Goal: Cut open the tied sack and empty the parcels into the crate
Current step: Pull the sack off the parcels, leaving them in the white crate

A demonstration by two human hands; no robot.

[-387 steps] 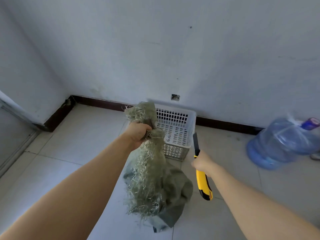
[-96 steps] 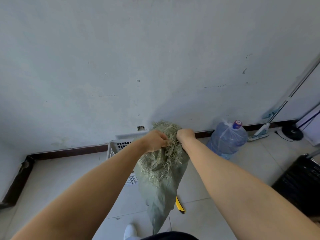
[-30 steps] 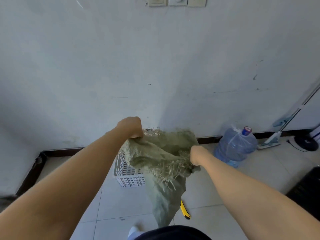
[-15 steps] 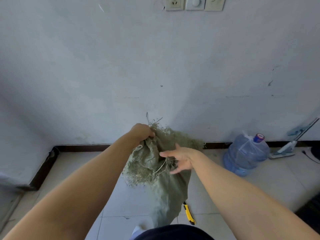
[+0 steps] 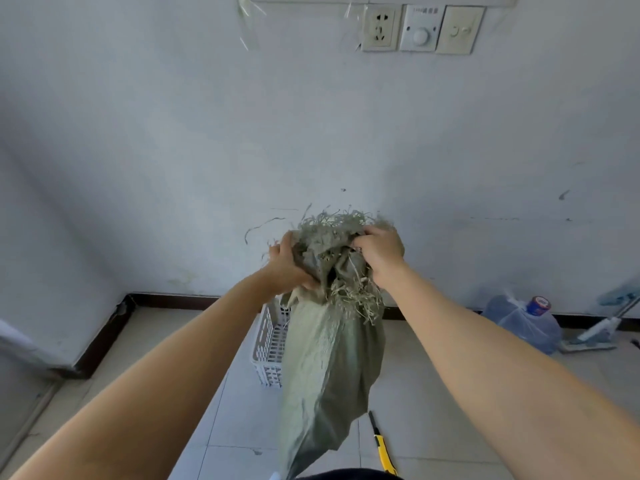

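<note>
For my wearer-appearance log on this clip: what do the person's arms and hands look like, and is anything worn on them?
The left forearm and right forearm are bare as far as the frame shows, with no sleeves in view. The left hand and right hand wear no gloves, and no watch, bracelet or ring shows.

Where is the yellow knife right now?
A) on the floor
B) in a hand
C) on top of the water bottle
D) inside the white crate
A: the yellow knife lies on the floor beside the sack, whose top the left hand and right hand grip.
</note>
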